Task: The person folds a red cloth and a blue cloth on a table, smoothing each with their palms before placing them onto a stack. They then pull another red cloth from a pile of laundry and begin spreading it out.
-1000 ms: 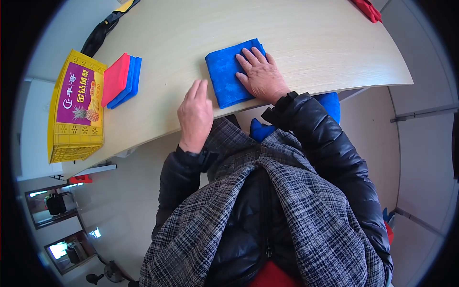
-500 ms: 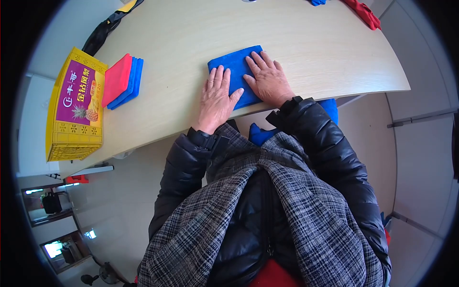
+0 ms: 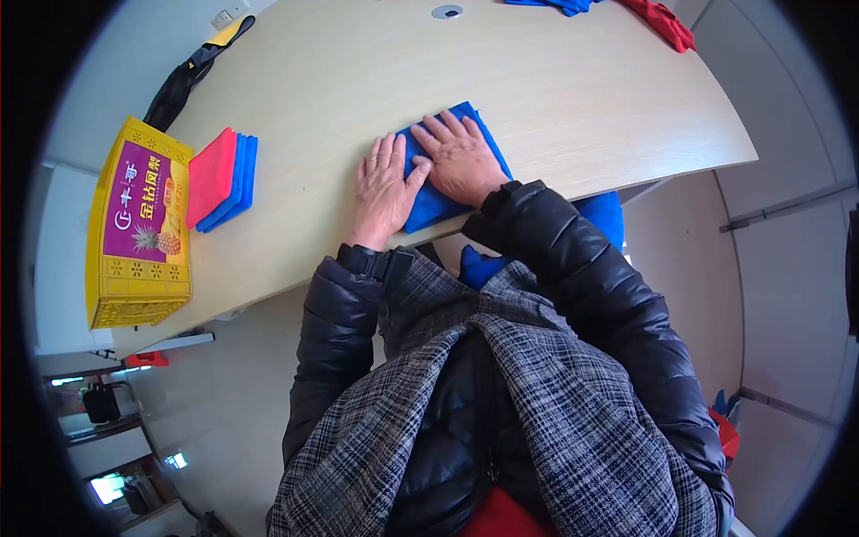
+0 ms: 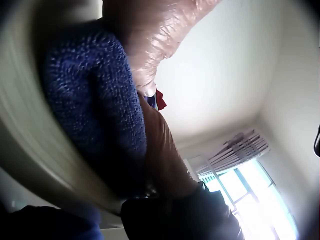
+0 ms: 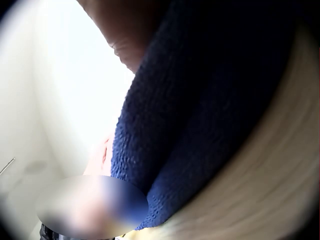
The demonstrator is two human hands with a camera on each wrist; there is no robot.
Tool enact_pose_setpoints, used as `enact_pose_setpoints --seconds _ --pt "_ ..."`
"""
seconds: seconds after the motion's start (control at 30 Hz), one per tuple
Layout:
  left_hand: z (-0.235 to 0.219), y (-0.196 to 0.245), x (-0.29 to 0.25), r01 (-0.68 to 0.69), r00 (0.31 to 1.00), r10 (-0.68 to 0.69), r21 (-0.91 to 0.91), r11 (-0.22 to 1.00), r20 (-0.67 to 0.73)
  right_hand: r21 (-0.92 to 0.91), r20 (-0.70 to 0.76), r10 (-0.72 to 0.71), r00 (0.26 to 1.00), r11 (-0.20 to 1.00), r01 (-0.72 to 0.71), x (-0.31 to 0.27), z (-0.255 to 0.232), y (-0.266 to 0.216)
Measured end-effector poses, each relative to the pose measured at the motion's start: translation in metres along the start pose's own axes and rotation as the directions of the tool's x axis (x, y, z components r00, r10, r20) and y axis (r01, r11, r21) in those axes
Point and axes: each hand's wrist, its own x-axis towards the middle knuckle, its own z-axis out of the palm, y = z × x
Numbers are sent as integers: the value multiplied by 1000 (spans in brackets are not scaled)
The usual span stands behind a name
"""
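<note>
A folded blue towel lies at the table's near edge, its thick terry folds showing in the left wrist view and the right wrist view. My left hand rests flat along the towel's left side, fingers straight and pointing away from me. Across the towel's upper middle lies my right hand, palm down with its fingers extended. The left thumb meets the right hand near its thumb side. Both palms cover much of the cloth.
Left on the table stands a yellow crate with a pineapple label. Beside it is a stack of folded towels, a red one against blue ones. Blue cloth and red cloth lie at the far edge, near a round cable hole.
My left hand has come down from above the near edge onto the towel's left side. My right hand has slid left from the towel's right side toward the left hand.
</note>
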Motion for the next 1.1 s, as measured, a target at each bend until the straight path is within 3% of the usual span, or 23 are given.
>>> enact_pose_setpoints --seconds 0.33,0.47,0.6,0.7,0.73,0.83,0.87,0.97,1.1 --pt "0 -6 -11 14 1000 -14 15 1000 -20 -88 -26 124 992 988 -126 -5 -10 16" --pt "-6 -10 -21 82 996 -82 -20 996 -18 -95 0 150 989 984 -149 -9 -14 19" --pt "-17 -27 -27 174 984 -177 137 975 13 -172 -27 146 989 974 -148 -12 -18 17" --pt "-50 -28 -17 294 936 -297 45 955 187 -142 -67 89 994 985 -98 -18 -23 4" --pt "-50 -28 -15 297 936 -300 45 954 186 -126 -82 68 994 989 -78 -20 -22 2" --pt "-47 -26 -7 85 996 -83 -150 985 22 -92 -52 63 997 993 -67 -19 -15 0" --pt "-40 -24 -5 87 996 -84 -150 985 30 -75 -34 62 998 995 -64 -19 -12 0" --pt "-3 -12 -9 -96 994 90 -92 991 -64 -58 -37 69 997 996 -71 -20 -12 6" --pt "5 -14 -20 -113 989 105 -74 991 -104 -67 -46 67 997 995 -70 -18 -11 7"
